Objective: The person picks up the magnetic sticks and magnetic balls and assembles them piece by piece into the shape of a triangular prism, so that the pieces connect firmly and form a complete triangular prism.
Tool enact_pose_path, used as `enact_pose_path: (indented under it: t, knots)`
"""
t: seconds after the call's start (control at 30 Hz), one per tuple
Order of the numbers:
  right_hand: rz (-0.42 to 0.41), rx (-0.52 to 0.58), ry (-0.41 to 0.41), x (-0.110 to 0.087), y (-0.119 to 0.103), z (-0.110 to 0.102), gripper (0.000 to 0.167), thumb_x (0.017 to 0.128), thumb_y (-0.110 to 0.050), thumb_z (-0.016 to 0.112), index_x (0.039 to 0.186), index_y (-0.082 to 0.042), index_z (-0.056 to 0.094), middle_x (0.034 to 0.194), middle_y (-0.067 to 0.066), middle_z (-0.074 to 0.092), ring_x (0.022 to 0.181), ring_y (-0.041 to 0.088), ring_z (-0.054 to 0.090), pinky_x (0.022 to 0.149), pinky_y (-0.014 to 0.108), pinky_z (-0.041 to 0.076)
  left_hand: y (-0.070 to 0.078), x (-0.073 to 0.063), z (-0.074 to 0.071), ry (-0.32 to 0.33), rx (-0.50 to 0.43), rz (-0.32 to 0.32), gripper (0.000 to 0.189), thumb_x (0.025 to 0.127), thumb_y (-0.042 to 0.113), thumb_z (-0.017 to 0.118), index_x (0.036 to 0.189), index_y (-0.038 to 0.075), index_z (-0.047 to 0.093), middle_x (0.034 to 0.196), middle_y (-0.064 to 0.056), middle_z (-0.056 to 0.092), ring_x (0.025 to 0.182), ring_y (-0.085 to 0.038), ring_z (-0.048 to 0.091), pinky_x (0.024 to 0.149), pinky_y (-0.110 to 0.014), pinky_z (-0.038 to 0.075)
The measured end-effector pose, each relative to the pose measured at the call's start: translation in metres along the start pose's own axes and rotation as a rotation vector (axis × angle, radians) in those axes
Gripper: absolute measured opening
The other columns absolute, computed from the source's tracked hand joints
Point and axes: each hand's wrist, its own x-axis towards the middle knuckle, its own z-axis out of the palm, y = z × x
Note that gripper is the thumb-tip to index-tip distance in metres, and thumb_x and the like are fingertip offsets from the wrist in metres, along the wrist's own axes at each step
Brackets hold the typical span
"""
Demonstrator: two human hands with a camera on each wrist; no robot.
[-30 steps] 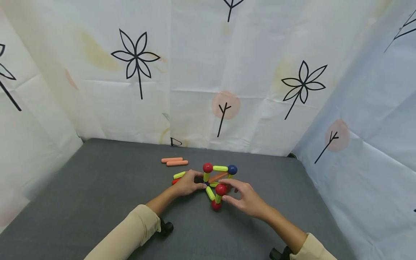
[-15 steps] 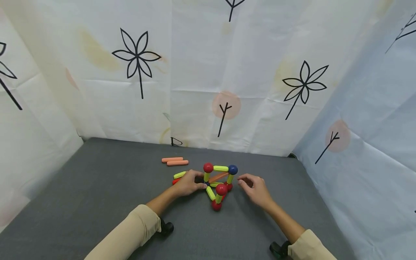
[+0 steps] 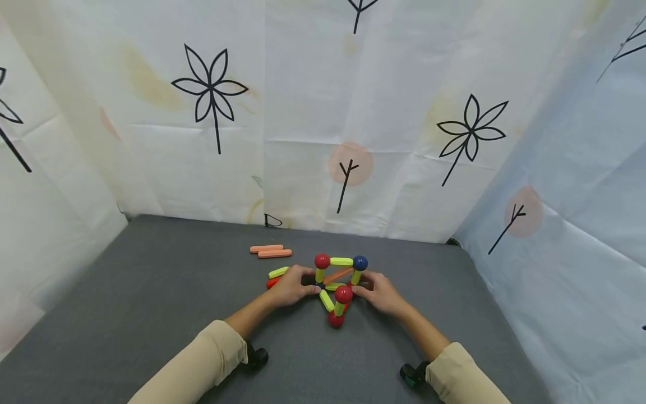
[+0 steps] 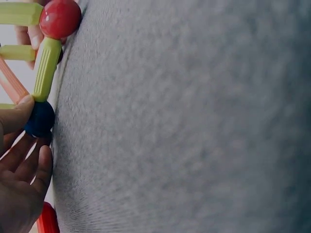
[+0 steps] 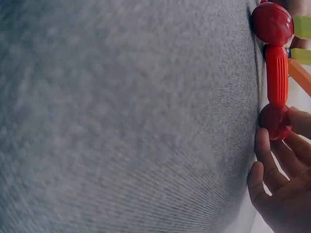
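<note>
A frame of magnetic building rods [image 3: 341, 261] and balls stands on the grey table, mostly yellow-green with an orange rod [image 3: 337, 275] slanting inside. Its upper balls are a red ball [image 3: 322, 261], a blue ball [image 3: 360, 263] and a nearer red ball [image 3: 344, 294] on a short upright. At the base's left corner my left hand [image 3: 290, 287] holds a dark blue ball [image 4: 41, 119] between thumb and fingers. My right hand [image 3: 384, 294] pinches a red ball [image 5: 275, 121] at the right base corner. A red rod [image 5: 277, 75] joins that ball to the front base red ball [image 5: 272, 23].
Two loose orange rods [image 3: 275, 253] lie behind and left of the frame. A yellow-green rod [image 3: 278, 272] and a red rod [image 3: 273, 282] lie beside the left hand, partly covered by it. White printed cloth [image 3: 303, 112] walls in the table's back and sides.
My right hand has left the front upper red ball, swung out to the right, and come back in to the right base ball. The left hand has stayed at its corner.
</note>
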Motion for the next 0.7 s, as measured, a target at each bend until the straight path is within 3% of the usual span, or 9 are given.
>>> enact_pose_path:
  t: [0.17, 0.43, 0.53, 0.7]
  knots:
    - [-0.022, 0.008, -0.022, -0.001, 0.001, 0.000, 0.041, 0.099, -0.019, 0.063, 0.132, 0.006, 0.058, 0.122, 0.019, 0.066, 0.113, 0.036, 0.064, 0.089, 0.043, 0.055, 0.002, -0.004, 0.000, 0.006, -0.013, 0.004, 0.037, 0.091, 0.008, 0.072, 0.125, -0.004, 0.064, 0.118, -0.014, 0.068, 0.109, -0.027, 0.064, 0.096, -0.048, 0.049]
    - [-0.031, -0.019, -0.020, -0.002, 0.002, 0.000, 0.042, 0.099, -0.019, 0.063, 0.133, 0.007, 0.058, 0.124, 0.020, 0.066, 0.114, 0.036, 0.064, 0.092, 0.047, 0.053, -0.001, -0.020, -0.010, 0.019, -0.088, 0.019, 0.043, 0.093, 0.001, 0.068, 0.135, -0.001, 0.057, 0.126, -0.017, 0.065, 0.115, -0.030, 0.064, 0.097, -0.044, 0.050]
    - [-0.017, -0.021, -0.016, -0.002, 0.001, 0.000, 0.042, 0.099, -0.019, 0.063, 0.133, 0.005, 0.058, 0.124, 0.019, 0.065, 0.114, 0.035, 0.064, 0.093, 0.047, 0.052, -0.002, -0.029, -0.019, 0.065, -0.070, 0.052, 0.041, 0.093, 0.000, 0.067, 0.133, -0.001, 0.059, 0.121, -0.017, 0.067, 0.110, -0.028, 0.066, 0.092, -0.042, 0.053]
    - [-0.049, -0.031, -0.014, -0.002, 0.002, 0.000, 0.042, 0.100, -0.018, 0.062, 0.131, 0.008, 0.058, 0.124, 0.022, 0.065, 0.113, 0.037, 0.064, 0.092, 0.048, 0.052, -0.006, -0.037, -0.043, 0.211, -0.023, 0.080, 0.039, 0.091, -0.002, 0.068, 0.129, -0.002, 0.062, 0.118, -0.017, 0.069, 0.108, -0.029, 0.067, 0.088, -0.043, 0.055]
